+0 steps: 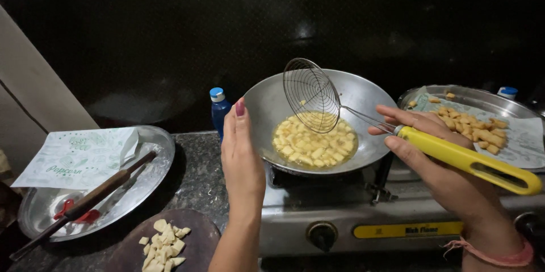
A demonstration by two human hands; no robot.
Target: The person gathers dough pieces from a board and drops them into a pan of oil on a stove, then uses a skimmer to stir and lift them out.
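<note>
Skimmer, round steel-wire basket with yellow plastic handle point(454, 155): light, stiff, likely slick; right hand point(440, 161) fingers clamped near handle's front, basket raised above steel wok of frying dough pieces point(363, 136). Left hand point(241, 155) beside wok, fingers straight, together, empty.

Bare forearms without sleeves, pink-painted thumbnail on left grip point(241, 153), pink thread band at right wrist

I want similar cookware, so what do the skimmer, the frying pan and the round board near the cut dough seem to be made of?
The skimmer has a thin, shiny wire-mesh bowl, likely steel, and a glossy yellow handle that looks like plastic, held in the right hand. The frying pan looks like dull grey metal with soft glare, possibly aluminium or steel. The round board is dark brown and matte, probably wood.
</note>
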